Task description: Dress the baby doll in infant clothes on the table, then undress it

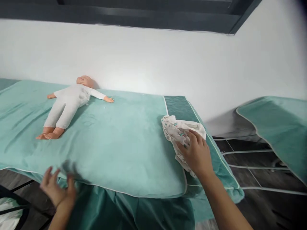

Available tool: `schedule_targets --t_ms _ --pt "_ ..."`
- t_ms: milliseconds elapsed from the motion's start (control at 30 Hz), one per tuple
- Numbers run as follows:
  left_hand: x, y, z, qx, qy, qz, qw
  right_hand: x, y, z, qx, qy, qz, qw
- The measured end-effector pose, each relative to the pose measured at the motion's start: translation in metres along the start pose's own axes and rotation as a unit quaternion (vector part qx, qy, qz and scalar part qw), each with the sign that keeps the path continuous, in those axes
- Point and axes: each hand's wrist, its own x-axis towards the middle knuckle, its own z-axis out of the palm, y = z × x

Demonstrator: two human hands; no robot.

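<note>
My right hand (198,153) is at the right end of the bed, its thumb and fingers closing on a crumpled white cloth garment (171,129) with a small coloured print. The garment's exact kind is hard to make out in its folds. Slightly blurred, my left hand (59,190) hovers by the front edge of the bed with its fingers apart and nothing in them. A baby doll (69,99) in a white cloth body lies on its back at the left, near the wall and away from both hands.
A light green padded cover (124,143) lies over the bed, with darker green fabric (177,105) at its right end. At the right, pale metal bars (251,166) run beneath another green cloth (280,124). A dark frame (21,199) stands at lower left; a dark ledge (144,14) hangs above.
</note>
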Motion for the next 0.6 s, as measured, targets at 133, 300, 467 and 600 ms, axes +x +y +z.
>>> schedule_targets --t_ms 133,300,467,600 --pt "0.008 0.135 0.05 -0.202 -0.13 0.213 0.947 0.017 0.017 0.013 -0.057 -0.067 0.071 0.994" --pt "0.018 0.251 0.119 -0.309 -0.356 0.224 0.853 0.033 0.017 0.029 0.043 -0.051 0.05 0.997" --pt "0.039 0.304 0.166 -0.545 -0.424 0.024 0.722 0.056 -0.015 0.039 0.206 -0.027 -0.151 0.966" --pt "0.06 0.308 0.175 -0.685 -0.402 -0.15 0.589 0.076 -0.074 0.039 0.317 -0.061 -0.234 0.917"
